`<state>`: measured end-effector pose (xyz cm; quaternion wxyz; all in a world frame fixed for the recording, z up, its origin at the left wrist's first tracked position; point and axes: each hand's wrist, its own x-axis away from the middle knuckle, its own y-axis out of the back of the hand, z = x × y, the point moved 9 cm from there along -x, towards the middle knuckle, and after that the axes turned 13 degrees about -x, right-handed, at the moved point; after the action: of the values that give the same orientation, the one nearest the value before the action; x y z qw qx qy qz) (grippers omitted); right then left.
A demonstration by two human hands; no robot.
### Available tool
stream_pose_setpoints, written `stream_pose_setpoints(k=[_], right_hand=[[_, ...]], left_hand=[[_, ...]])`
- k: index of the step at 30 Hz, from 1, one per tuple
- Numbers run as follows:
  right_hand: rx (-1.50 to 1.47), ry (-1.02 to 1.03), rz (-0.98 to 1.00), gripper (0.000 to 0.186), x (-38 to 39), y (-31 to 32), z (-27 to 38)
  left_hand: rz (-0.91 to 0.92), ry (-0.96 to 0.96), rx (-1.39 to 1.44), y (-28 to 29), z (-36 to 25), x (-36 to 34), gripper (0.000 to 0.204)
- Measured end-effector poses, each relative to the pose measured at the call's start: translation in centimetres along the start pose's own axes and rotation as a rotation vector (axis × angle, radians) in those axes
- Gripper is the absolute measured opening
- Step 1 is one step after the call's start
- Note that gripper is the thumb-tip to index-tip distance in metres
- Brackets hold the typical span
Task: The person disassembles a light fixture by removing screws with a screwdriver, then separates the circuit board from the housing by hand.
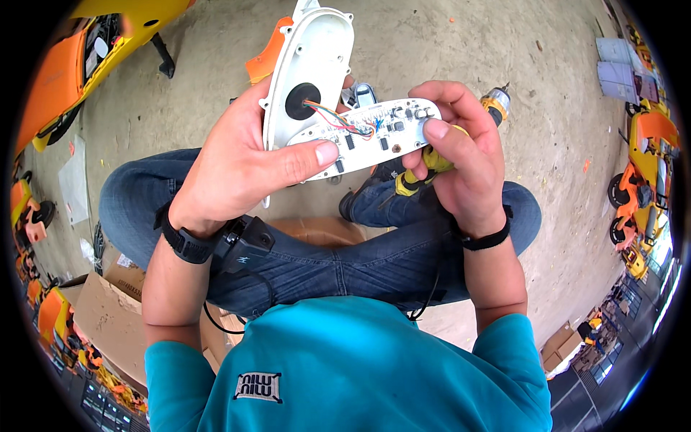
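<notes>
In front of me, both hands hold a white circuit board (pixel 374 137) studded with small dark chips. Coloured wires (pixel 335 117) run from its face to a round black disc (pixel 303 101) in a white plastic housing (pixel 327 54). My left hand (pixel 248 155) grips the housing, its thumb pressed on the board's left end. My right hand (pixel 461 144) pinches the board's right end between thumb and fingers. Behind and below that hand is a yellow and black power drill (pixel 425 173), its chuck pointing to the upper right, partly hidden by the fingers.
An orange part (pixel 270 52) lies behind the housing. A yellow and orange vehicle (pixel 72 79) stands at the upper left, and more (pixel 640 187) line the right. Open cardboard boxes (pixel 108 324) sit at my left side. Pale boxes (pixel 617 68) are stacked at the far right.
</notes>
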<state>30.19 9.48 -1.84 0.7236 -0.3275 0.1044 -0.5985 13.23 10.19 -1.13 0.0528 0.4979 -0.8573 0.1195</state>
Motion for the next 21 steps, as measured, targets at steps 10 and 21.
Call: stream_pose_setpoints(k=[10,21], right_hand=[[-0.009,-0.014,-0.005,0.030,0.09,-0.05,-0.17],[-0.004,-0.019,0.012,0.031,0.08,-0.22,-0.25]], left_hand=[[0.015,0.052,0.059,-0.36,0.04,-0.12,0.059],[0.018,0.137,0.096,-0.31,0.41,0.02,0.068]])
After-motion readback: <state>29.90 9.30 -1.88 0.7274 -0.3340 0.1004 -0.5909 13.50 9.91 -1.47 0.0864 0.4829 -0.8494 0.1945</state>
